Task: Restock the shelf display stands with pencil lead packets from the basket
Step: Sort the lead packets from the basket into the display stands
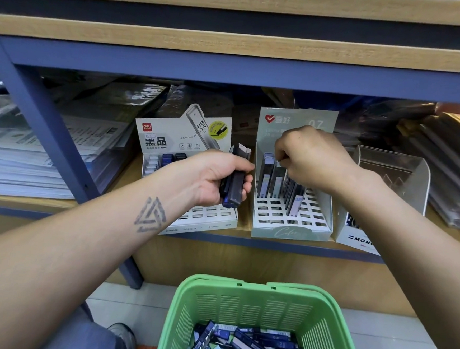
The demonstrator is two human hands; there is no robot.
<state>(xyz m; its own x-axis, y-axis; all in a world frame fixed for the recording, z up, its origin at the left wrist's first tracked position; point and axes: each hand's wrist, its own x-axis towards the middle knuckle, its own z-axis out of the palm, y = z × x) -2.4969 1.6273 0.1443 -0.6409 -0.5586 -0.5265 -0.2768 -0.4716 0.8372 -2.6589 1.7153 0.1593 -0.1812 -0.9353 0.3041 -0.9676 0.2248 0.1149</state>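
Pinching one packet between curled fingers, the right hand should seat it upright and square in a free slot of the middle stand. The left hand grips a small bundle, count not readable; keep it clear of the slots. Visible: three stands, about ten packets in the middle one, one basket holding a loose heap too jumbled to count.
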